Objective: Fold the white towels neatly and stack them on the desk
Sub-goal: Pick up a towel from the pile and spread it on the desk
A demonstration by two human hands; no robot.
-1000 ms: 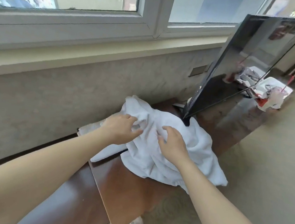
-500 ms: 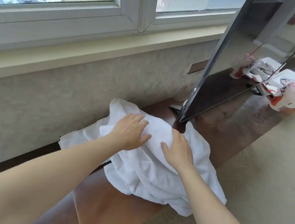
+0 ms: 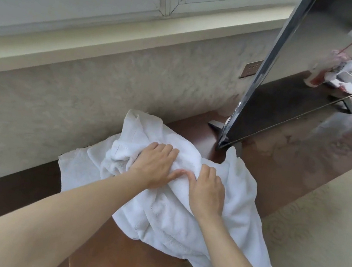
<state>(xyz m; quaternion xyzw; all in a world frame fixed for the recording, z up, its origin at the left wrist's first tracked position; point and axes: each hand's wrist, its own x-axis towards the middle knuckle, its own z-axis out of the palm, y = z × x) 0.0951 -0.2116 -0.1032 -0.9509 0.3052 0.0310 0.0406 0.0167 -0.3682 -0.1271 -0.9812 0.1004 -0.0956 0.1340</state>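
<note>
Presently: rumpled white terry towels (image 3: pixel 183 212), heaped on glossy brown wooden desk (image 3: pixel 111 252), near edge overhanging. Left hand (image 3: pixel 155 166) and right hand (image 3: pixel 206 192), side by side, thumbs touching, grip the heap's top fold. Black flat television (image 3: pixel 287 85), far right.

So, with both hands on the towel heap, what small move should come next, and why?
Probably lift one towel free. The towels lie crumpled in one heap on the desk, one edge hanging over the front. The left hand and the right hand grip folds on top, so nothing is flat enough to fold.
</note>
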